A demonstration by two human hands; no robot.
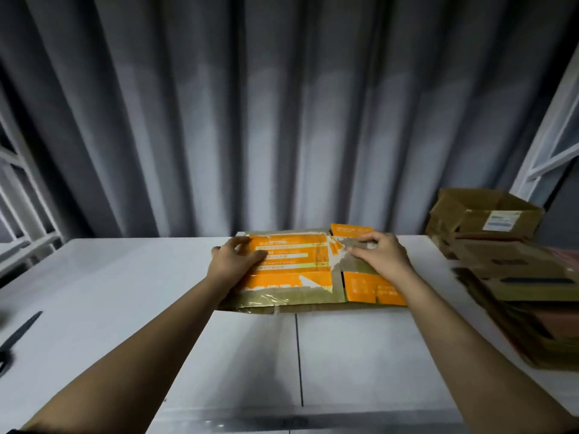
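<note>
A flattened cardboard box with orange print and shiny brown tape (294,277) lies flat on the white table (125,277), at the middle of its far edge. The left hand (238,261) rests on the left part of this box, over the orange print, with the fingers only a little bent. The right hand (380,255) presses on the brown torn part at the right side, just beside a small orange flap. The grip of each hand is open; the fingers lie on the cardboard and close around nothing. A pair of dark scissors (18,336) lies at the left edge of the table. A stack of flattened brown cardboard (526,308) lies along the right edge, and an open brown carton (488,214) stands at the far right corner.
</note>
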